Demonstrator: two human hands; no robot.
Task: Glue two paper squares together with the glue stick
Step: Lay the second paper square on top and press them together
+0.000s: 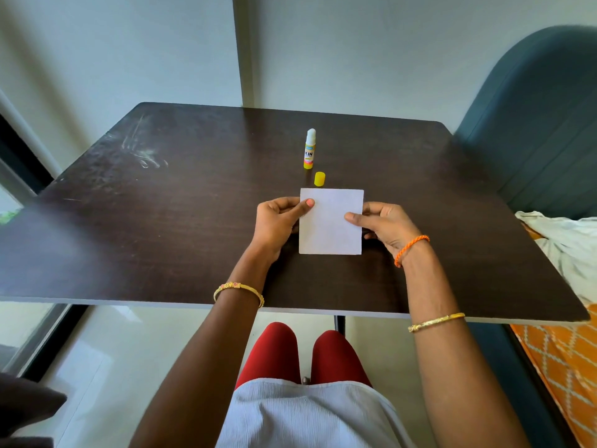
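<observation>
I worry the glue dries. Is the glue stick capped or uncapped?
Uncapped. The glue stick stands upright, white glue exposed, and its yellow cap sits apart on the table.

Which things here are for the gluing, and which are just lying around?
For the gluing: paper square, held by the left hand and right hand; glue stick; yellow cap.
Lying around: white cloth; orange patterned fabric.

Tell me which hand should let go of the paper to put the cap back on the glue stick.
Right, probably. The cap and glue stick stand just beyond the paper, slightly nearer the right hand; the left hand can keep pinching.
</observation>
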